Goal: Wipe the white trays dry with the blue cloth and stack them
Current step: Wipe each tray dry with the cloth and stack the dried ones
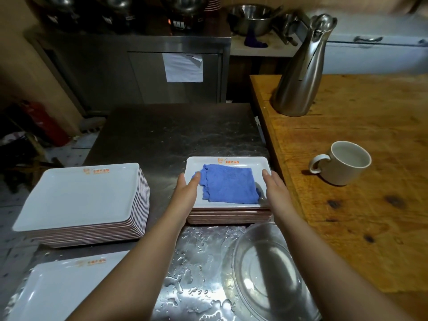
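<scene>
Both side rims of the top tray (228, 161) on the small right stack are held, the left hand (185, 193) with its thumb laid over the near edge of the blue cloth (229, 184), the right hand (275, 188) with its thumb on the opposite rim. On the steel counter (162, 135), wet with droplets near the front, the tall stack of white trays (81, 195) is seen to the left, and a further tray (58, 290) lies nearest the camera. A clear bowl (261, 269) and a mug (345, 163) are set to the right. A tray appears to be taken up for wiping; next, the cloth must be gripped and the tray steadied.
</scene>
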